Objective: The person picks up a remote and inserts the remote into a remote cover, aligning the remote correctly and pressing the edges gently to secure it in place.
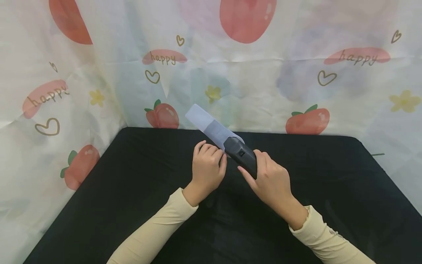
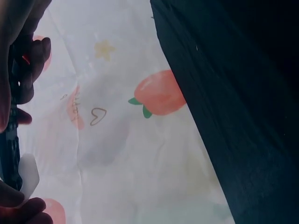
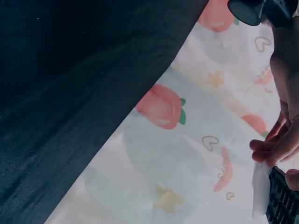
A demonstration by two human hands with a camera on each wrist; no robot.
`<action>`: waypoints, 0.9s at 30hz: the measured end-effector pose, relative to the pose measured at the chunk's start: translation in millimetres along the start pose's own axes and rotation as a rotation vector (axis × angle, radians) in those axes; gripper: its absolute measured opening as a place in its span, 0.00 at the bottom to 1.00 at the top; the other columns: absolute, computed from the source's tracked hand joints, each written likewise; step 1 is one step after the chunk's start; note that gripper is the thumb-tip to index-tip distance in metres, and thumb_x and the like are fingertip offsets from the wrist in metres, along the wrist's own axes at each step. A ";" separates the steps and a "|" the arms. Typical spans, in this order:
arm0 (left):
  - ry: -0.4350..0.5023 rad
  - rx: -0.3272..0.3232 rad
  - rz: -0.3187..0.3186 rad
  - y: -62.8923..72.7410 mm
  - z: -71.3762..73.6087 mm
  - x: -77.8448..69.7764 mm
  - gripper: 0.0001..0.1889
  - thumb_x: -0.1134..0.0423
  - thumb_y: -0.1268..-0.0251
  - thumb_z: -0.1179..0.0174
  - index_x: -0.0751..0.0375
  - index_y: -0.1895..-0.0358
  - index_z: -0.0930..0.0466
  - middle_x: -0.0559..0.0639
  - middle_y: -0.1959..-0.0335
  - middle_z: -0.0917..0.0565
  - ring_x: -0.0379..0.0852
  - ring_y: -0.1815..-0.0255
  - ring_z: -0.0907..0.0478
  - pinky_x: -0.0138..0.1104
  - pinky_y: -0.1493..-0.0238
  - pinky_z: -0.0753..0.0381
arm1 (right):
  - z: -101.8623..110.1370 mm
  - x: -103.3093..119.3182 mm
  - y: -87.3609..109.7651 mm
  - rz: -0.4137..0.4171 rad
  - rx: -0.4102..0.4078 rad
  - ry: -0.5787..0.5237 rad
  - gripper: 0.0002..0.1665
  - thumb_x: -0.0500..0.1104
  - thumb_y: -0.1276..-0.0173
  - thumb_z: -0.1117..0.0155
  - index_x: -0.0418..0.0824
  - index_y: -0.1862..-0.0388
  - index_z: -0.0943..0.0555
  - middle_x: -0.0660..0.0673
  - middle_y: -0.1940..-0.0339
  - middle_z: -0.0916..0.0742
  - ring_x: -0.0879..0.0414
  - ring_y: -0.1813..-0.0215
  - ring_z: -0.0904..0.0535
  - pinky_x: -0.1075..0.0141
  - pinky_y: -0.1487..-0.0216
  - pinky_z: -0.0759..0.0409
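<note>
A black handheld device [image 1: 242, 153] with a flat, translucent pale sleeve [image 1: 212, 126] slants upward to the left, above the table in the head view. My right hand [image 1: 271, 179] grips its black handle end, thumb along the lower side. My left hand [image 1: 208, 167] has its fingers curled at the sleeve's lower edge, where sleeve and black body meet. In the left wrist view fingers pinch close by the white sleeve end [image 2: 29, 175]. The right wrist view shows fingertips [image 3: 261, 149] at the white sleeve's top and a ridged black face [image 3: 282, 198] beside it.
A black cloth [image 1: 158, 168] covers the table, its far edge just beyond the hands. Behind it and to the left hangs a pale curtain [image 1: 257, 91] printed with fruit, hearts and flowers. Cream sleeves cover both forearms.
</note>
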State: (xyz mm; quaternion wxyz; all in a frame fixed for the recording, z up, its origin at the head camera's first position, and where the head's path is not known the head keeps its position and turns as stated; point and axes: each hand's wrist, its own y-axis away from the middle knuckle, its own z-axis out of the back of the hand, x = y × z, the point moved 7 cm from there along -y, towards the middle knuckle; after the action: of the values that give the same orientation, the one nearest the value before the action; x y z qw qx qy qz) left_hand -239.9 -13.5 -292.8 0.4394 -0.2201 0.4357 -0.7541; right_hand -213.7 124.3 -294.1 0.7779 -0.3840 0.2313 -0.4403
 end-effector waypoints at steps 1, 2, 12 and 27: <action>0.009 -0.006 -0.006 0.4 0.5 -1.2 0.06 0.65 0.45 0.38 0.58 0.78 0.17 0.48 0.78 0.17 0.46 0.67 0.23 0.44 0.44 0.28 | 0.5 0.2 -0.1 -0.007 0.001 0.000 0.33 0.50 0.52 0.26 0.25 0.59 0.26 0.37 0.77 0.23 0.52 0.83 0.30 0.63 0.85 0.29; 0.016 -0.010 -0.011 0.9 1.0 -2.4 0.06 0.66 0.45 0.38 0.58 0.78 0.17 0.48 0.78 0.17 0.46 0.67 0.23 0.43 0.44 0.28 | 0.7 0.3 -0.1 -0.013 0.001 -0.001 0.32 0.49 0.52 0.26 0.25 0.59 0.26 0.38 0.77 0.23 0.52 0.83 0.30 0.63 0.85 0.29; 0.014 -0.020 -0.080 7.5 5.6 -15.0 0.07 0.65 0.46 0.37 0.57 0.80 0.17 0.46 0.80 0.17 0.44 0.69 0.23 0.40 0.46 0.27 | -1.8 -0.7 -0.3 -0.011 0.022 -0.020 0.32 0.50 0.51 0.28 0.26 0.59 0.26 0.37 0.76 0.22 0.52 0.82 0.29 0.62 0.84 0.28; -0.164 -0.060 -0.243 -7.1 14.0 0.4 0.08 0.54 0.47 0.36 0.55 0.73 0.19 0.48 0.73 0.19 0.47 0.65 0.24 0.44 0.47 0.28 | -8.8 -16.1 -2.4 0.242 -0.020 0.164 0.39 0.64 0.27 0.64 0.30 0.58 0.24 0.36 0.68 0.19 0.42 0.67 0.24 0.54 0.69 0.26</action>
State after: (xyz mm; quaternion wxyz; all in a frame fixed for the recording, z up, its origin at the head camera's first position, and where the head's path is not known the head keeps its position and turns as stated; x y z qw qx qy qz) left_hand -233.4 -18.6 -279.5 0.3721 -0.3451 0.3911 -0.7678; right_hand -229.1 134.0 -297.1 0.8000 -0.3235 0.3432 -0.3709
